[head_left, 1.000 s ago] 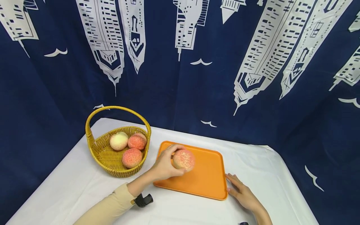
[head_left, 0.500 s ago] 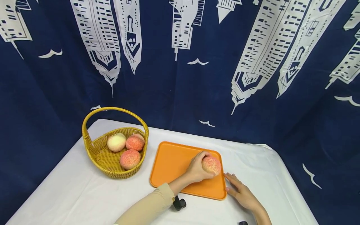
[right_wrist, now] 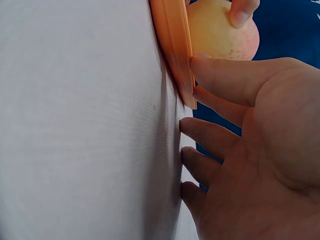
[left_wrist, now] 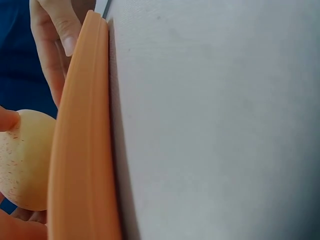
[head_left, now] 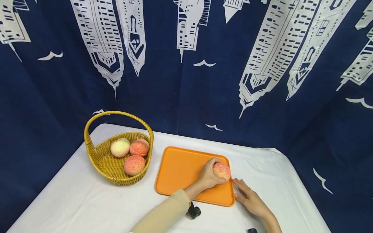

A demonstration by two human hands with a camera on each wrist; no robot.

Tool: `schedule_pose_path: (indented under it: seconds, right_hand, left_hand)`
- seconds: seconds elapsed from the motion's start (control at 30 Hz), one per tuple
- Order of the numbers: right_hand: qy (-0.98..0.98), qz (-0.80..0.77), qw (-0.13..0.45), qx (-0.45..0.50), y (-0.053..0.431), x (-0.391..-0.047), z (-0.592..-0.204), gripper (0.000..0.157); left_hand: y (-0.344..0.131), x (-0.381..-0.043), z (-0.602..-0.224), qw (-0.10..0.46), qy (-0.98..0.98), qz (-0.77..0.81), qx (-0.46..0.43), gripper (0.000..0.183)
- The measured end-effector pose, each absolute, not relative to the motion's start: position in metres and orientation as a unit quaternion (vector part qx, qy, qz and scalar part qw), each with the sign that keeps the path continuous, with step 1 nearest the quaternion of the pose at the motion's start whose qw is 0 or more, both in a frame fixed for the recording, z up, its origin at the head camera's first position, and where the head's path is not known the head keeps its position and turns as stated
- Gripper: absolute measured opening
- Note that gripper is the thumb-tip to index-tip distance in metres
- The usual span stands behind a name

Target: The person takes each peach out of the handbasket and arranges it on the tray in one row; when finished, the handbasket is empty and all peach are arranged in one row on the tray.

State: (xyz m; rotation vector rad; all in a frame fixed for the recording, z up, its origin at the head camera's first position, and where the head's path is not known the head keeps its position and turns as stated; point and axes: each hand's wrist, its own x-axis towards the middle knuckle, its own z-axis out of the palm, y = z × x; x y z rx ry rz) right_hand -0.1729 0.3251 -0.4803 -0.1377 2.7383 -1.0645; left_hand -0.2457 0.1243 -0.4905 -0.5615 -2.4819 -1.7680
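Peach [head_left: 222, 171] clasped by left hand [head_left: 209, 174] over right end of tray [head_left: 180, 168]; right edge touched by right hand [head_left: 253, 202], fingers spread; three more peaches [head_left: 134, 165] held in basket [head_left: 122, 182] at left.

Touching the orange tray [right_wrist: 175, 35] with the right hand [right_wrist: 255, 135], fingers apart, and gripping a peach [right_wrist: 215, 32] beyond with the left hand [right_wrist: 243, 12]!

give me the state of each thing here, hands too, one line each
white tablecloth: spread, slightly creased
orange tray: flat on the tablecloth
wicker basket: upright, handle raised
three peaches: inside the basket
navy printed curtain: hanging behind
right hand: fingers spread, thumb at the tray's edge
left hand: gripping a fourth peach
fourth peach: over the tray, any contact with it hidden
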Motion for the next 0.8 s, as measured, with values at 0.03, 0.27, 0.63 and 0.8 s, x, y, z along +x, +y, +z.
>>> schedule_pose_path:
  seconds: [0.03, 0.27, 0.63, 0.8]
  right_hand:
    - [0.927, -0.360, 0.099, -0.047, 0.3251, -0.1728, -0.4803, 0.061]
    - [0.929, -0.354, 0.090, -0.050, 0.3259, -0.1727, -0.4816, 0.061]
    - [0.929, -0.355, 0.095, -0.048, 0.3264, -0.1710, -0.4809, 0.061]
    - [0.927, -0.357, 0.100, -0.046, 0.3261, -0.1709, -0.4803, 0.062]
  left_hand:
    - [0.1254, -0.2460, -0.4905, 0.021, -0.801, -0.571, -0.182, 0.063]
    - [0.1303, -0.2453, -0.4899, 0.009, -0.807, -0.564, -0.176, 0.063]
    - [0.1326, -0.2439, -0.4898, 0.025, -0.820, -0.536, -0.197, 0.065]
    - [0.1324, -0.2433, -0.4895, 0.022, -0.820, -0.539, -0.194, 0.065]
